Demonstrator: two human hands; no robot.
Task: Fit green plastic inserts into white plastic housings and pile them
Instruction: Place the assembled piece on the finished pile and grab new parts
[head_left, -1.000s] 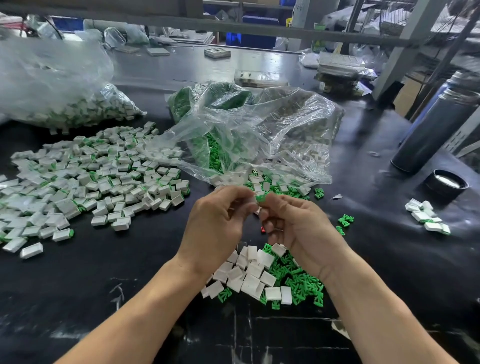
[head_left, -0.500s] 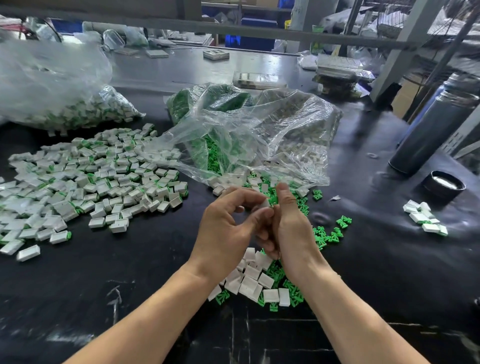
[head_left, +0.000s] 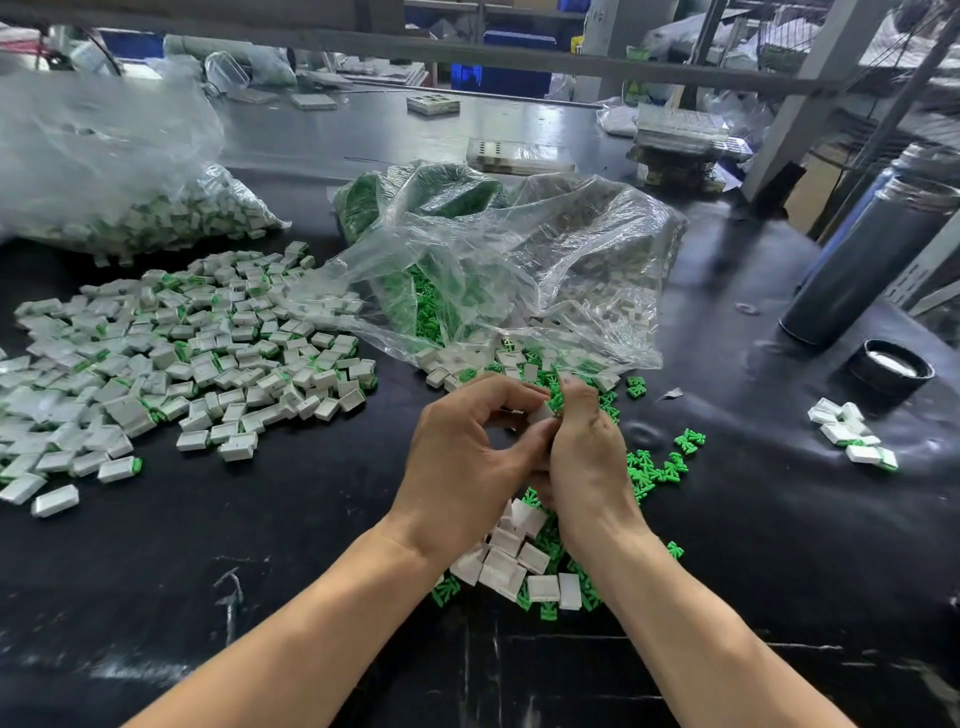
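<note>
Two bare forearms reach over the black bench (head_left: 156, 597). Left hand (head_left: 467, 462) and right hand (head_left: 587, 457) meet, both grips pinching one white housing (head_left: 543, 413) with its green insert (head_left: 556, 401). Beyond lie loose parts and clear bags (head_left: 519, 260).

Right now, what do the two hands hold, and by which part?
Both hands pinch one white housing between their fingertips, by its sides. A green insert shows at its far end, by the right hand.
</note>
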